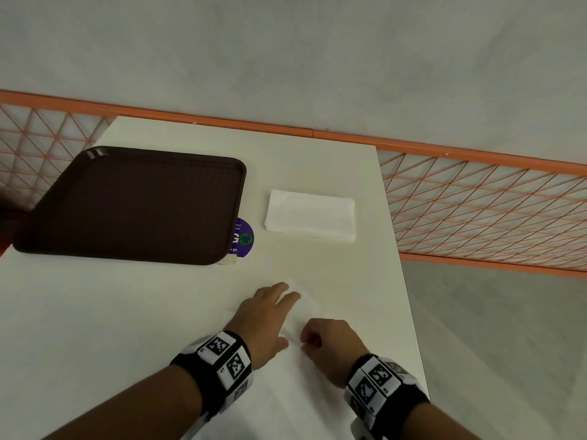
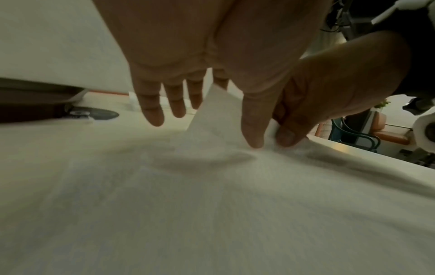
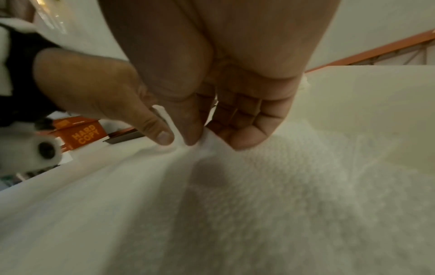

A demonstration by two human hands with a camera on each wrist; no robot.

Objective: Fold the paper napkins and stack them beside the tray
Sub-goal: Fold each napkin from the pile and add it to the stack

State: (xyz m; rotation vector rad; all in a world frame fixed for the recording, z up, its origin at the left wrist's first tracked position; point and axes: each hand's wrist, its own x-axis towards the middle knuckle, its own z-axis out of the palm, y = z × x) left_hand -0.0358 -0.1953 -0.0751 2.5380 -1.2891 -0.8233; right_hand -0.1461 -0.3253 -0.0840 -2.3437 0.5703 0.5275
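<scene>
A white paper napkin (image 1: 295, 373) lies spread on the white table near the front edge, under both hands. My left hand (image 1: 279, 300) lies on it with fingers straight and its thumb (image 2: 254, 134) pressing the paper down. My right hand (image 1: 309, 339) is curled and pinches a raised fold of the napkin (image 3: 207, 141) between thumb and fingers, right beside the left thumb. A flap of the napkin (image 2: 216, 111) stands up between the two hands. A stack of folded napkins (image 1: 311, 217) sits just right of the brown tray (image 1: 133, 204).
A round purple sticker (image 1: 244, 238) shows partly from under the tray's right corner. An orange mesh railing (image 1: 476, 204) runs behind and to the right of the table. The table's right edge (image 1: 409, 312) lies close to my right hand. An orange box (image 3: 82, 134) shows at the left.
</scene>
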